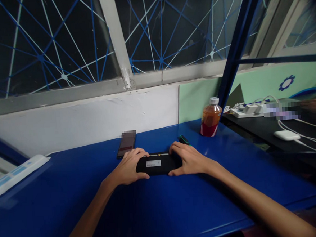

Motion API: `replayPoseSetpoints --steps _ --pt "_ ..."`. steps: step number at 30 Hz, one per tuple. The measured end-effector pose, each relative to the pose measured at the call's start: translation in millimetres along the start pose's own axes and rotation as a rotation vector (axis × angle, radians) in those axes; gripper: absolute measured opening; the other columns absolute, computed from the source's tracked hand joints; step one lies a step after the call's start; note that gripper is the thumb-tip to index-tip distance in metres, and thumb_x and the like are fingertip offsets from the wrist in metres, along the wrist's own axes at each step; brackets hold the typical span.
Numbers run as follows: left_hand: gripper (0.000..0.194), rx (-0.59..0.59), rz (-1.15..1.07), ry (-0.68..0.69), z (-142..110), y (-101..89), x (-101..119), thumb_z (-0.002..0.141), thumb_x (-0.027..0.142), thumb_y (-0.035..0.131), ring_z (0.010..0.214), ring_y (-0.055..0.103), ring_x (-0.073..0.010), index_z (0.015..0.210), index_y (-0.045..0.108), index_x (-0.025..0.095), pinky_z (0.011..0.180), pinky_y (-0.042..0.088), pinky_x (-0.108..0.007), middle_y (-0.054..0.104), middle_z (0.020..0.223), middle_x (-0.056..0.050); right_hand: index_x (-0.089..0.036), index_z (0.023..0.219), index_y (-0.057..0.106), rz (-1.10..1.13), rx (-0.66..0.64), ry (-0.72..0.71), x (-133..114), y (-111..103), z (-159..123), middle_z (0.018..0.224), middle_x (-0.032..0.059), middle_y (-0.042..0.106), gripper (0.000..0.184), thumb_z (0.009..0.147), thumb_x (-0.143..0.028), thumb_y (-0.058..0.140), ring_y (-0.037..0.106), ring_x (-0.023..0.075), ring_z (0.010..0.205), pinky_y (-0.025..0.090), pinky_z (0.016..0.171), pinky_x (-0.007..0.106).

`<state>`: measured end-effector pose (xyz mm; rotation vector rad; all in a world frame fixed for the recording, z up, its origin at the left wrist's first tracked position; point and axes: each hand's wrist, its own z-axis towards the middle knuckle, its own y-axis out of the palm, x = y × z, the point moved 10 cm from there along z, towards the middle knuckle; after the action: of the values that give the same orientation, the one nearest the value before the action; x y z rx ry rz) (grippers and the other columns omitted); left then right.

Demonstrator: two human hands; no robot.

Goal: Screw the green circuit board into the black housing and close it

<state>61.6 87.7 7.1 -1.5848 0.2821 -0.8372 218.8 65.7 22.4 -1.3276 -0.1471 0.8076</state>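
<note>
Between my two hands is a flat black rectangular case (161,166) with a white label and a small yellow mark near its far edge. My left hand (130,167) grips its left end, thumb along the near edge and fingers over the far edge. At the right end, my right hand (189,159) holds it in the same manner. Just behind the left hand lies a dark smartphone (126,144), its upper part blurred out. A black and green object (184,140), partly hidden by my right hand, rests beyond it; its kind is unclear.
The blue table (143,213) runs up to a white wall below windows. A bottle of orange-brown drink (211,117) stands at the back right. On the left lies a white power strip (18,175). A black table (258,129) to the right bears cables and a white charger (287,135).
</note>
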Motion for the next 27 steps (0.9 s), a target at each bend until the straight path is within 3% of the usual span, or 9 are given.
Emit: replayPoseSetpoints --steps 15,27 --pt "0.059 0.029 0.037 -0.003 -0.2 -3.2 -1.1 0.065 0.054 0.071 0.112 0.046 -0.0299 0.116 0.053 0.029 0.096 0.032 -0.046 0.052 0.121 -0.004 -0.017 0.101 0.056 0.004 -0.003 -0.002 -0.7 -3.1 0.0 0.100 0.0094 0.057 0.062 0.065 -0.065 0.067 0.056 0.0247 0.090 0.046 0.077 0.037" --pt "0.061 0.041 0.027 0.005 0.8 -6.8 3.5 0.067 0.050 0.069 0.115 0.046 -0.0321 0.122 0.048 0.034 0.098 0.029 -0.052 0.054 0.122 -0.003 -0.017 0.104 0.055 0.001 0.008 -0.003 2.6 -0.2 -0.9 0.103 0.0100 0.057 0.061 0.067 -0.064 0.066 0.055 0.0254 0.094 0.046 0.079 0.038"
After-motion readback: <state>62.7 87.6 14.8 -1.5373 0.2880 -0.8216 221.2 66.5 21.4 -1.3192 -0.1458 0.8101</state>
